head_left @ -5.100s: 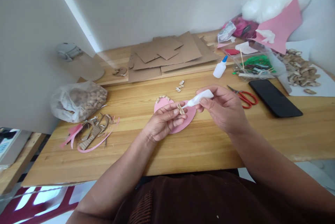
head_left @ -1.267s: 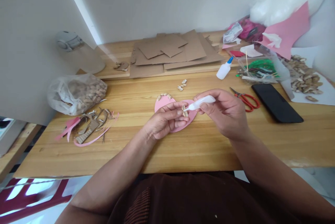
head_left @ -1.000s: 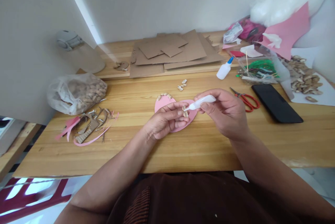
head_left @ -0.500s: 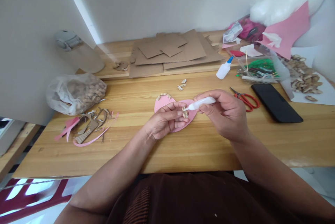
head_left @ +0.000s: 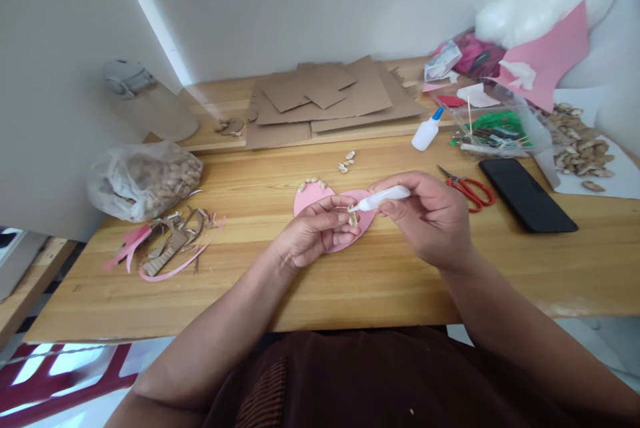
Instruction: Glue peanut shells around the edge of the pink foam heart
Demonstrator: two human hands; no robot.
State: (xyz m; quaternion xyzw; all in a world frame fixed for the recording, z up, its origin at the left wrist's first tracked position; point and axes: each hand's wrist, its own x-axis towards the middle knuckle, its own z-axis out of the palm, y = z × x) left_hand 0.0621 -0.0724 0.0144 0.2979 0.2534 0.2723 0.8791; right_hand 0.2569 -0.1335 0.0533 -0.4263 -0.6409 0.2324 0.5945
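Shell (head_left: pixel 354 220) sits near the centre of the frame, pinched between the thumb and fingers of the left hand (head_left: pixel 320 231), which is clamped on it above the pink heart (head_left: pixel 311 198). The right hand (head_left: pixel 430 215) is clamped on the white bottle (head_left: pixel 386 197), its nozzle slanting down to the left. Five seconds ago the nozzle met the shell nearer its edge; since then the shell has been tipped in the fingers, and the nozzle tip now lies over its upper end, apparently touching. Over the last second both hands have barely shifted, which suggests that glue is being laid on rather than the bottle drawn away, though any glue is too small to make out. The heart's upper-left edge carries a short row of shells (head_left: pixel 313 184), unchanged in that time, so this one has not yet joined them. Three loose shells (head_left: pixel 346 161) lie beyond on the desk (head_left: pixel 240 241), above centre, and the blue-capped bottle (head_left: pixel 427 132) stands at upper right, untouched.
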